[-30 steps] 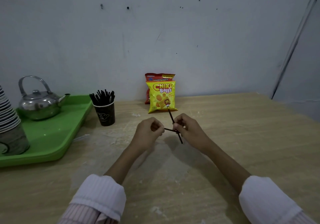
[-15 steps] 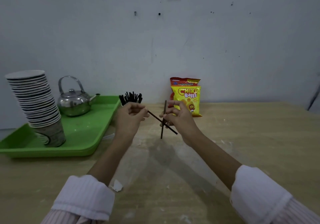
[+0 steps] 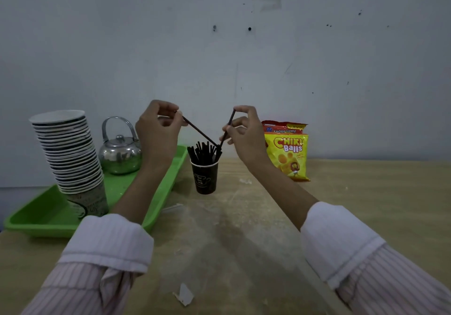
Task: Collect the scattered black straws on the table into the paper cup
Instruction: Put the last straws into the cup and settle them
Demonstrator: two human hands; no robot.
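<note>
A black paper cup (image 3: pixel 204 178) stands on the wooden table beside the green tray, with several black straws (image 3: pixel 202 152) upright in it. My left hand (image 3: pixel 157 129) pinches the upper end of one black straw (image 3: pixel 199 130) that slants down to the right. My right hand (image 3: pixel 244 131) pinches a second black straw (image 3: pixel 228 127) that slants down to the left. Both lower tips meet at the top of the bundle over the cup's right side. Both hands are raised above the cup.
A green tray (image 3: pixel 48 219) at the left holds a tall stack of paper cups (image 3: pixel 70 158) and a steel kettle (image 3: pixel 120 152). Yellow and red snack bags (image 3: pixel 286 153) lean on the wall at the right. A paper scrap (image 3: pixel 184 294) lies on the near table.
Both hands rose from low over the table and moved toward the cup, each carrying a straw. The straws went from crossed between the hands to pointing tips-down at the cup.
</note>
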